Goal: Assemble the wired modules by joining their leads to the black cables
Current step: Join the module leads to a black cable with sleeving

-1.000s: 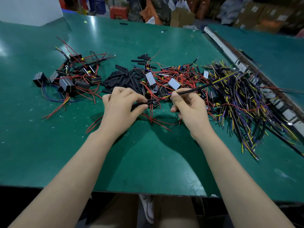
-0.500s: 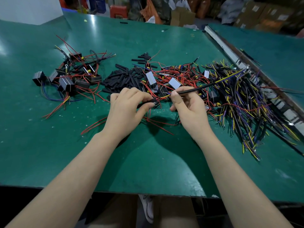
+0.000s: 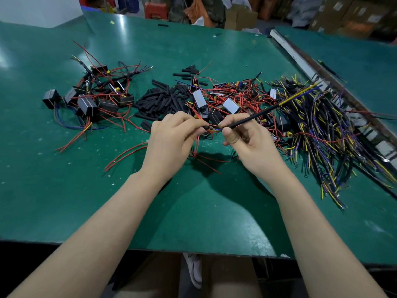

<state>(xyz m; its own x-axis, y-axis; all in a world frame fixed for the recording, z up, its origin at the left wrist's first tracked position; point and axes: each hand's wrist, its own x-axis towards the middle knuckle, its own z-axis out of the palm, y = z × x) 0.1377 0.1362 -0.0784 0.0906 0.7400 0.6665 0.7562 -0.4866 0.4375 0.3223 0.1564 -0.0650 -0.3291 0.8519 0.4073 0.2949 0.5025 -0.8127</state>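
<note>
Now, left hand (image 3: 169, 143): pinching red leads (image 3: 198, 125) above the table (image 3: 64, 190).
Right hand (image 3: 249, 143): gripping a black cable (image 3: 255, 116), its end meeting the leads.
Modules (image 3: 231, 105): piled behind.

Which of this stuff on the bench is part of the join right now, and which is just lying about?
In use: left hand, red leads, right hand, black cable.

Lying about: finished modules, black sleeves, cable pile, boxes.
</note>
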